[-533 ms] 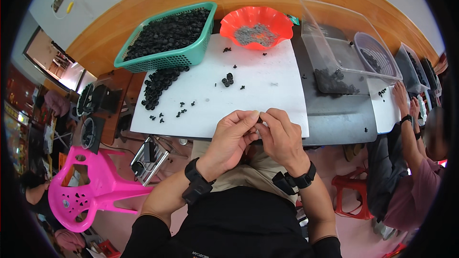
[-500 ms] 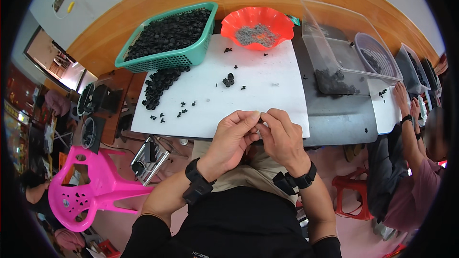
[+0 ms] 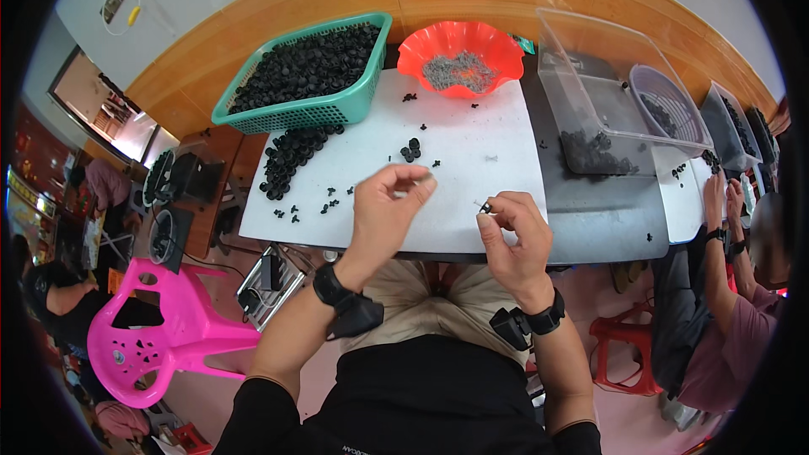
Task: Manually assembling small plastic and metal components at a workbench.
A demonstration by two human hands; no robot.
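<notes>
My right hand (image 3: 518, 244) pinches a small black part with a thin pale pin (image 3: 484, 206) sticking out, above the near edge of a white foam sheet (image 3: 472, 168). To its left, my left hand (image 3: 386, 211) hovers over the sheet with thumb and forefinger close together; whatever is between them, if anything, is too small to make out. Beyond it sits a little cluster of black caps (image 3: 410, 150). Several small black three-lobed pieces (image 3: 331, 191) are scattered on the sheet, and a heap of black caps (image 3: 291, 160) lies at its left side.
A green basket (image 3: 350, 106) full of black caps stands at the back left. Beside it is a red scalloped bowl (image 3: 409, 59) of small grey pieces. A clear plastic bin (image 3: 590, 76) stands to the right. A co-worker's hands (image 3: 716, 198) are at the far right; a pink chair (image 3: 168, 337) stands left.
My hands were together and have moved apart, the left going left and up, the right going right. The small part with the pin now shows in my right hand.
</notes>
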